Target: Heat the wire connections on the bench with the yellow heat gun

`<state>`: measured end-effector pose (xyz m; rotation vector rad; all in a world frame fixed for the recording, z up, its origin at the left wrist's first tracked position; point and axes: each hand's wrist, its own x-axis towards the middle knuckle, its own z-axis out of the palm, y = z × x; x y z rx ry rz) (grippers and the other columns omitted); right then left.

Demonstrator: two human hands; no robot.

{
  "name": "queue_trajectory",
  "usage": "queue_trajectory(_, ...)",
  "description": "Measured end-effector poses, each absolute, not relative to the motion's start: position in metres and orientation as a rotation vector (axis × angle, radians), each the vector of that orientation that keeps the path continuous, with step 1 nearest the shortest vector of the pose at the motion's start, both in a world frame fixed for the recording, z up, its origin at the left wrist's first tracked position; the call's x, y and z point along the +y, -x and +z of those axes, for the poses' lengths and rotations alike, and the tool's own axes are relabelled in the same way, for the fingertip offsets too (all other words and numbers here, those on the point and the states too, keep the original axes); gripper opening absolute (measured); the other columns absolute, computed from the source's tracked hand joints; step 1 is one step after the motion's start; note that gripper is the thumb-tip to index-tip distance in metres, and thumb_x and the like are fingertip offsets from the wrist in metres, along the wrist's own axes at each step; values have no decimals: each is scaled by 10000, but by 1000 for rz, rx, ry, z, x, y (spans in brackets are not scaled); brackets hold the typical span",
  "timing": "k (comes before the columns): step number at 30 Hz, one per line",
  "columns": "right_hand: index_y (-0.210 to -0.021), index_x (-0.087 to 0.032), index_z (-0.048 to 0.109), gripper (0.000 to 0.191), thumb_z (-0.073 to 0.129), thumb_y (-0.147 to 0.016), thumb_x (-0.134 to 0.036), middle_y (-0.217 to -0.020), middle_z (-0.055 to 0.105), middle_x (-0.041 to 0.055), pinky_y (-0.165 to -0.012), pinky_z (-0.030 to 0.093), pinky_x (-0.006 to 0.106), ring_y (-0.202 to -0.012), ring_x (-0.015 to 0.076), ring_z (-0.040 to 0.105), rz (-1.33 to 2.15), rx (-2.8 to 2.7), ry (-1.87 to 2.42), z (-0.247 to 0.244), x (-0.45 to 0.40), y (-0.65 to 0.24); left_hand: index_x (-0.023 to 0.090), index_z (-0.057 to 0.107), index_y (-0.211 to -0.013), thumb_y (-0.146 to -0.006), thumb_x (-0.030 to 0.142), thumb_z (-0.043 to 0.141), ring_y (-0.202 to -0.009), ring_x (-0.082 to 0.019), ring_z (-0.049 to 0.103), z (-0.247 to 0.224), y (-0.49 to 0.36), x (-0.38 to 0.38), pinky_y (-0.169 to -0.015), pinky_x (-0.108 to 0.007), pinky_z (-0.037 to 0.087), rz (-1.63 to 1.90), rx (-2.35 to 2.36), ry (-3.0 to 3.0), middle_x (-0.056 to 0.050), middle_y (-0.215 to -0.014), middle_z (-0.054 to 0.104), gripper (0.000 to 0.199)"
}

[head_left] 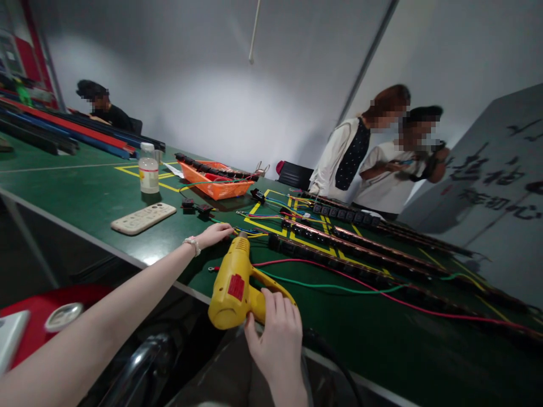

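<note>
A yellow heat gun (229, 282) is in my right hand (278, 333), whose fingers wrap round its handle. The nozzle points away from me, toward a bundle of thin coloured wires (253, 232) that runs from a long dark strip (322, 260). Beside the nozzle, my left hand (215, 234) has its fingers closed on the wire ends; the exact grip is small and partly hidden. A red wire (309, 260) and a green wire (339, 286) lie loose on the table to the right. Small black connectors (197, 207) sit just beyond my left hand.
On the green table (85, 192) are a phone in a pale case (143, 219), a plastic bottle (149, 169) and an orange basket (216, 189) holding dark strips. More strips (365, 246) extend right. One person (112, 116) sits far left; two people (343, 152) stand across the table.
</note>
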<state>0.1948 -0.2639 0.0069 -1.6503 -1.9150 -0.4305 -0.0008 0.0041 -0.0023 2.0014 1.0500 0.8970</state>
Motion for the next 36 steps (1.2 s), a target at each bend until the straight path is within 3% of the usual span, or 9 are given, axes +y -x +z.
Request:
queue_trajectory(6,-1216,-152,488,469,523,-778,-318,-988,534,83,-828,382,412,-903,236,459,-295,-1963,1672,12,-264,-188,140,622,-829,-758,601,487,-616,-137,472,-1,-2,2,-551,-236,379,977,1027,-1902,-8,-679,562,486)
queue_trajectory(12,-1269,-153,465,465,483,-832,-311,-1045,548,97,-855,402,429,-948,242,481,-231,-2034,1651,15,-258,-181,151,627,-818,-732,616,477,-780,-192,551,1,-2,2,-738,-286,442,1017,1052,-1945,-27,-793,628,496)
queue_trajectory(18,-1285,-166,463,479,507,-830,-309,-1001,566,86,-818,436,411,-903,228,513,-312,-2032,1598,10,-251,-176,166,597,-721,-712,646,408,-805,-221,551,4,-1,2,-776,-320,454,1037,1140,-1929,-40,-749,627,516)
queue_trajectory(25,-1265,-168,482,468,536,-832,-338,-1011,596,82,-801,457,381,-896,216,545,-427,-2011,1488,4,-250,-181,172,586,-720,-683,662,406,-875,-239,560,4,-2,2,-860,-335,432,1069,1216,-1888,-64,-844,656,523)
queue_trajectory(30,-1254,-190,488,464,563,-816,-323,-1030,603,68,-819,458,380,-907,210,555,-427,-2022,1457,4,-252,-197,169,569,-695,-693,663,422,-778,-215,541,1,-5,1,-722,-307,432,1038,1196,-1907,-37,-734,614,515)
queue_trajectory(36,-1262,-197,476,478,565,-826,-371,-1027,614,58,-812,460,364,-910,204,566,-540,-1999,1438,-1,-254,-221,163,534,-725,-727,687,400,-538,-127,417,-9,-7,6,-506,-249,313,964,1126,-1857,26,-582,467,541)
